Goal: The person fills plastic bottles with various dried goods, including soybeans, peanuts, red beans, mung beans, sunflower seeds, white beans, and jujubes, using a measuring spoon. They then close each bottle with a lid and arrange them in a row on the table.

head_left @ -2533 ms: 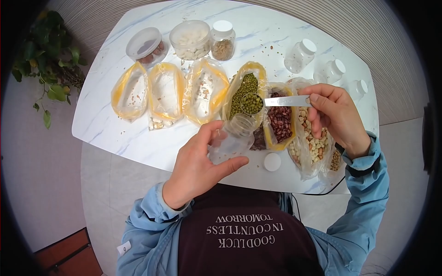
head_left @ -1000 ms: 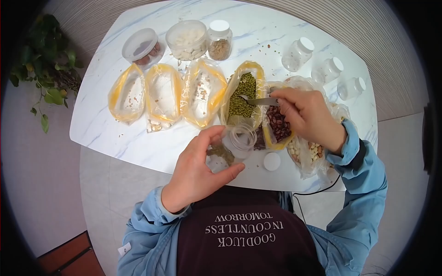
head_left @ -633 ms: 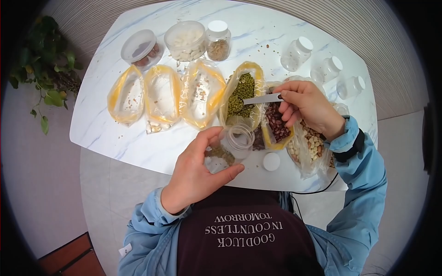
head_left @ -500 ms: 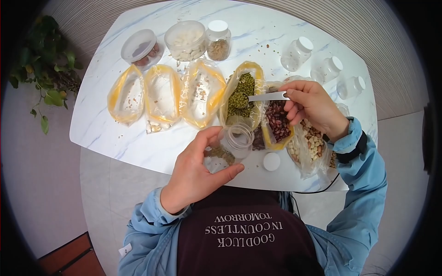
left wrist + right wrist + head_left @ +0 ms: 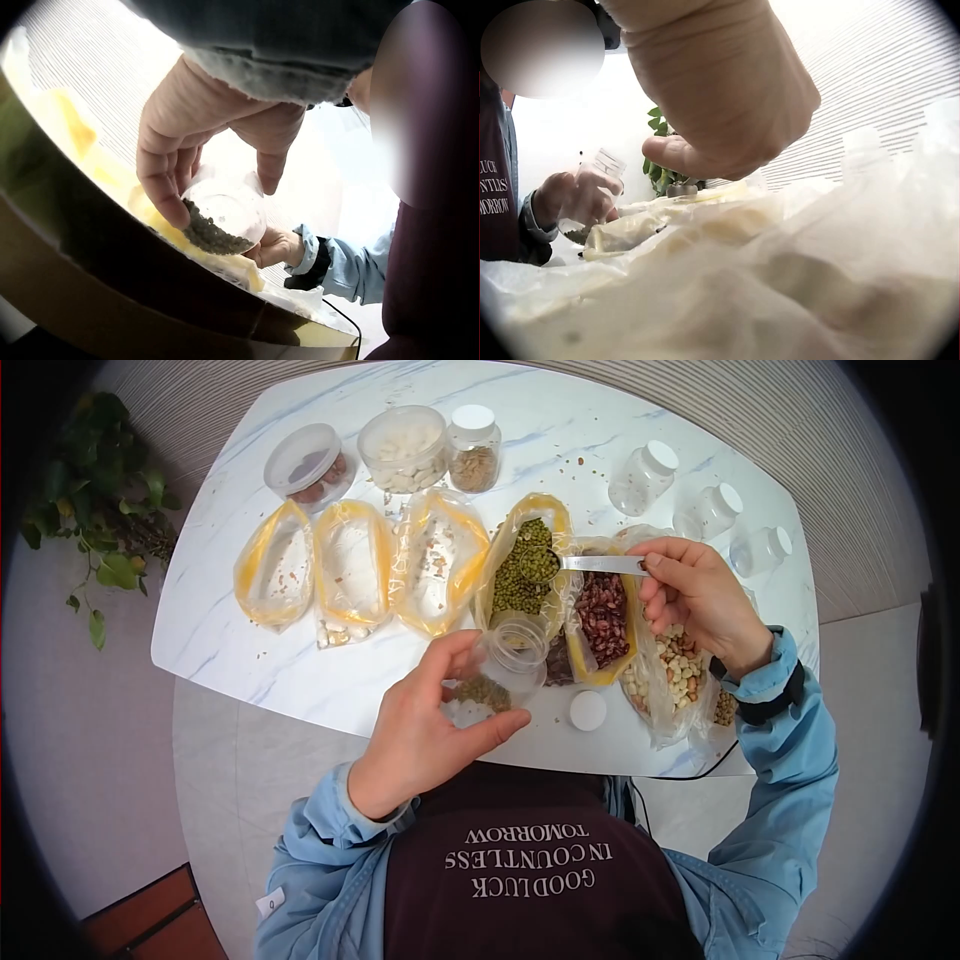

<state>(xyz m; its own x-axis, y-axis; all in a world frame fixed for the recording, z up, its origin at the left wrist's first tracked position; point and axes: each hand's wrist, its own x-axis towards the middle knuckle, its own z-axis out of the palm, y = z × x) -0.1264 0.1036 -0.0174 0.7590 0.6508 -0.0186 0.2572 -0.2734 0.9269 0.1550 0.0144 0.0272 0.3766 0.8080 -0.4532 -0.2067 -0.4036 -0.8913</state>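
Note:
A clear open-mouthed jar [image 5: 512, 665] with green beans [image 5: 210, 234] at its bottom is gripped by my left hand [image 5: 420, 725], tilted, thumb on one side and fingers on the other. My right hand [image 5: 705, 595] pinches the handle end of a metal measuring spoon [image 5: 600, 565]. The spoon's bowl, heaped with green beans, is over the yellow-edged bag of green beans [image 5: 520, 592], just beyond the jar's mouth. In the right wrist view the right hand [image 5: 720, 97] is above the plastic bags, and the jar [image 5: 591, 191] is in the left hand [image 5: 553, 196].
Right of the green beans lie a bag of dark red beans [image 5: 602, 625] and a bag of pale mixed beans [image 5: 680, 675]. A white lid [image 5: 588, 710] is near the front edge. Three lidded jars stand back right; tubs [image 5: 403, 455] and another jar [image 5: 474, 455] stand behind several yellow-edged bags.
My right hand went down into the green bean bag with the spoon and has come back slightly right, its bowl raised and filled. Beans now show inside the jar; my left hand stays about where it was.

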